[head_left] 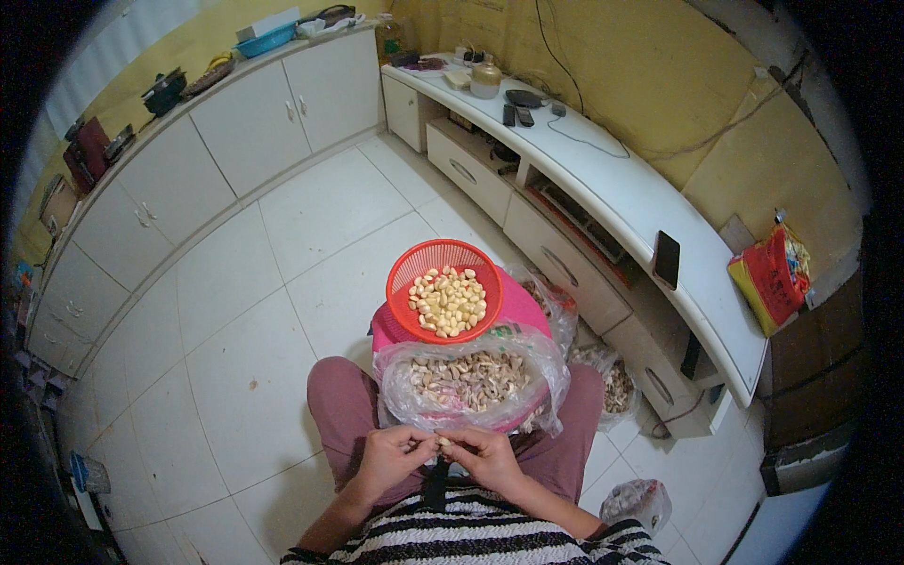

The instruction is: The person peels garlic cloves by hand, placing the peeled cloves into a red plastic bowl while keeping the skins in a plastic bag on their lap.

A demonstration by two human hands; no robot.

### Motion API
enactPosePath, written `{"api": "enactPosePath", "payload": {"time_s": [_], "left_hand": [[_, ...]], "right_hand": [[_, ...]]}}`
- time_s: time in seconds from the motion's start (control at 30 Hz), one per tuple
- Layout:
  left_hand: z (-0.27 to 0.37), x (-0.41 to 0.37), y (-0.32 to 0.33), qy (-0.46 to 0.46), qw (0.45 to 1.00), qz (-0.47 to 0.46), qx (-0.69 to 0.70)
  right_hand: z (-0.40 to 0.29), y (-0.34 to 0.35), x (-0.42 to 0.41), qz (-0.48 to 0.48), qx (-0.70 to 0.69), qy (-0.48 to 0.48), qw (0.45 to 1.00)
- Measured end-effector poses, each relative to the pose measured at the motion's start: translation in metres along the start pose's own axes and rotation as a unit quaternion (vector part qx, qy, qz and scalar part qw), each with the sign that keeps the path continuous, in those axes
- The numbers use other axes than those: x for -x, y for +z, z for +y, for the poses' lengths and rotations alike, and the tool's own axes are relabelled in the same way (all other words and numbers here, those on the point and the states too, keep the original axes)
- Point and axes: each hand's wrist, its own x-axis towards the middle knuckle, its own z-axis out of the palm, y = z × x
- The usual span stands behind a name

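Note:
Between the fingertips of my left hand (400,455) and my right hand (486,455) is a small pale garlic clove (443,441), held low in front of my body. The right thumb and finger pinch it; the left fingertips touch at its left side. Just beyond the hands, a clear plastic bag (402,360) lies spread, full of unpeeled garlic cloves (473,378). Behind it a red plastic colander (399,272) holds peeled cloves (448,300). Both rest on a pink round surface (522,300) between my knees.
More plastic bags with garlic or skins (618,388) stand on the tiled floor at the right, one (635,501) lower down. A white TV cabinet (607,191) curves along the right, bearing a phone (666,260), remotes and a jar. White cupboards (212,155) line the left.

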Motion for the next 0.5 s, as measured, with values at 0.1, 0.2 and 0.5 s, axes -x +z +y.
{"api": "enactPosePath", "payload": {"time_s": [0.1,0.2,0.5], "left_hand": [[-0.001,-0.001,0.002,-0.003,1.000,0.015,-0.002],[0.008,-0.001,0.003,-0.007,0.999,0.021,0.033],[0.007,0.000,0.001,0.031,0.999,0.032,0.025]], "right_hand": [[0.003,0.002,-0.001,-0.001,-0.029,0.009,1.000],[0.007,0.002,-0.001,-0.029,-0.145,0.026,0.989],[0.012,0.001,-0.002,-0.039,-0.247,0.052,0.967]]}}
